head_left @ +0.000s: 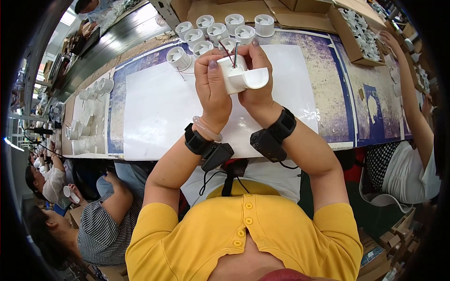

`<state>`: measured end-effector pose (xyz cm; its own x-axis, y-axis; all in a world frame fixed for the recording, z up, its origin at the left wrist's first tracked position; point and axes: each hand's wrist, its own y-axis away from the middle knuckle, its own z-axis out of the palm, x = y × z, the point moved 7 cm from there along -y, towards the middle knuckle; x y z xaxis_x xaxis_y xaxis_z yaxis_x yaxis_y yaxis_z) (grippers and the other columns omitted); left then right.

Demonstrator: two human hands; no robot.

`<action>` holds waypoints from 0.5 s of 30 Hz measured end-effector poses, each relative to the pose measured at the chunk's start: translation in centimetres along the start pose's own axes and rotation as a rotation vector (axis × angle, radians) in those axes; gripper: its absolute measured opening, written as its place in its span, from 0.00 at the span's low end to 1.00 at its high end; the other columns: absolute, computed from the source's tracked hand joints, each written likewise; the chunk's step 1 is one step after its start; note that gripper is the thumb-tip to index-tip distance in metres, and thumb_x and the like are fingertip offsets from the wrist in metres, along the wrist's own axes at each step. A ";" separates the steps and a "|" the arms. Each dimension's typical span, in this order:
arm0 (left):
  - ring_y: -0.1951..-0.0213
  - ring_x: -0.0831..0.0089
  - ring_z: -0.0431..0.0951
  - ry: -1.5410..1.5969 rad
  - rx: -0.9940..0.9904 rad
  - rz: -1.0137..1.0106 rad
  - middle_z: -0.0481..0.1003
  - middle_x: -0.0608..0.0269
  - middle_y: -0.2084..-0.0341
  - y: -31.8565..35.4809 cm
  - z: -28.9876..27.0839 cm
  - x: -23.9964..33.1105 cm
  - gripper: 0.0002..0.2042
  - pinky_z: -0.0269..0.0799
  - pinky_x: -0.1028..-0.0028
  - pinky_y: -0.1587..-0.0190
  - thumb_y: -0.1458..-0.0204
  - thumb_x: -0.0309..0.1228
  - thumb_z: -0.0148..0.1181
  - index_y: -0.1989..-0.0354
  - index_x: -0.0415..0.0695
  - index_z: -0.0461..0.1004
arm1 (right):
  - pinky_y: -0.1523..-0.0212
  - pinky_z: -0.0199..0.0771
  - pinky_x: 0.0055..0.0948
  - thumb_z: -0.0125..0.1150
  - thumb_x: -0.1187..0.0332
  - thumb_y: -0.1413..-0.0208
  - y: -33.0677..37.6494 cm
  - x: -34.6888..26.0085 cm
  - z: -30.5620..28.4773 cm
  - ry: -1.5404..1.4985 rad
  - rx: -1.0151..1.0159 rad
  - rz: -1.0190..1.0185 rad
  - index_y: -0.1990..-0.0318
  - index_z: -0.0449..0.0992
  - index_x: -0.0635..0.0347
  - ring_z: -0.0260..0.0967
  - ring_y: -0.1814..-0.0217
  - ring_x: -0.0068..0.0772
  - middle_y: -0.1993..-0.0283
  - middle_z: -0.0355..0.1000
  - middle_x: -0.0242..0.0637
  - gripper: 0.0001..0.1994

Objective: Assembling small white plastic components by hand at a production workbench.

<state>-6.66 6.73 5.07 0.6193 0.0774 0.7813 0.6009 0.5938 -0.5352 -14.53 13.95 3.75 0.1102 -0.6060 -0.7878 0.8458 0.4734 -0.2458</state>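
Observation:
Both hands hold up a white plastic housing with a curved, half-round spout, above the white sheet. My left hand closes round its left side, thumb on top near the face. On the other side my right hand wraps it, partly hidden behind the spout. Thin red and dark wires rise from the housing between my fingertips. Beyond my hands stand several round white fan units with blades inside. The closest unit, left of my hands, has a thin red wire trailing from it.
A white sheet covers the middle of the worn table. More white cylinders stand at the left. A cardboard box of small white parts lies far right, where a co-worker's arm reaches in. Another person sits at left.

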 end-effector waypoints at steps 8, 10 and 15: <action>0.58 0.74 0.66 -0.171 0.037 0.070 0.68 0.59 0.60 -0.7 -0.3 0.6 0.14 0.62 0.75 0.52 0.35 0.35 0.36 0.63 0.38 0.66 | 0.58 0.67 0.23 0.40 0.55 0.36 -0.5 2.1 -0.2 -0.206 0.057 0.119 0.64 0.70 0.59 0.67 0.64 0.24 0.66 0.70 0.32 0.17; 0.59 0.74 0.67 -0.139 0.066 0.053 0.68 0.59 0.61 -0.9 -1.0 0.8 0.16 0.62 0.75 0.52 0.35 0.37 0.35 0.64 0.38 0.67 | 0.58 0.67 0.23 0.40 0.55 0.36 -0.3 2.5 0.3 -0.212 0.069 0.116 0.64 0.70 0.59 0.67 0.64 0.24 0.66 0.70 0.32 0.17; 0.62 0.74 0.68 -0.171 0.086 0.017 0.68 0.59 0.64 -1.4 -2.0 1.0 0.23 0.62 0.76 0.54 0.34 0.42 0.30 0.68 0.37 0.69 | 0.55 0.67 0.25 0.40 0.54 0.36 0.2 2.7 0.7 -0.232 0.092 0.063 0.64 0.70 0.58 0.68 0.63 0.26 0.66 0.71 0.32 0.18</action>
<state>-5.82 4.34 5.98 0.5296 0.2184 0.8196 0.5410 0.6572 -0.5247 -13.66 11.95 1.97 0.2724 -0.7128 -0.6463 0.8763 0.4611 -0.1392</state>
